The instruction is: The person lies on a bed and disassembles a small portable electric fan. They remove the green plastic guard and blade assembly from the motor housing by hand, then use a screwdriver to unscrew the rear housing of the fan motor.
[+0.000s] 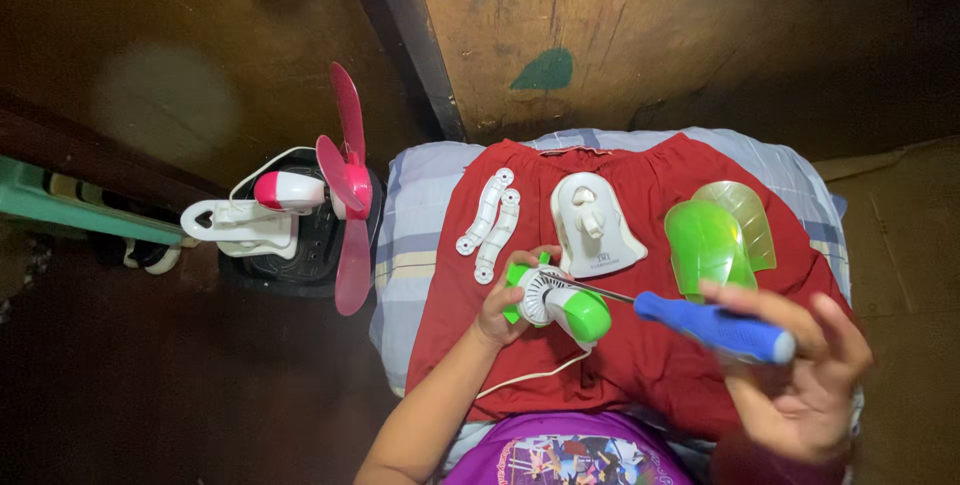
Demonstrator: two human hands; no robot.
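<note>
One pink fan (335, 190) stands at nine o'clock. Two white curved strips (490, 225) lie on the red cloth (640, 365). The left hand (500, 305) wraps around one green and white motor (560, 305), in the middle. One white base (592, 225) sits at twelve o'clock. Two green blades (720, 240) lie at two o'clock. The right hand (800, 375) curls around one blue screwdriver (715, 330).

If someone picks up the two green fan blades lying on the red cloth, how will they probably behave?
The green fan blades look thin and translucent, so probably light and slightly flexible. Their curved, glossy surfaces may feel slippery. Stacked loosely on the red cloth, one may slide off the other.
</note>
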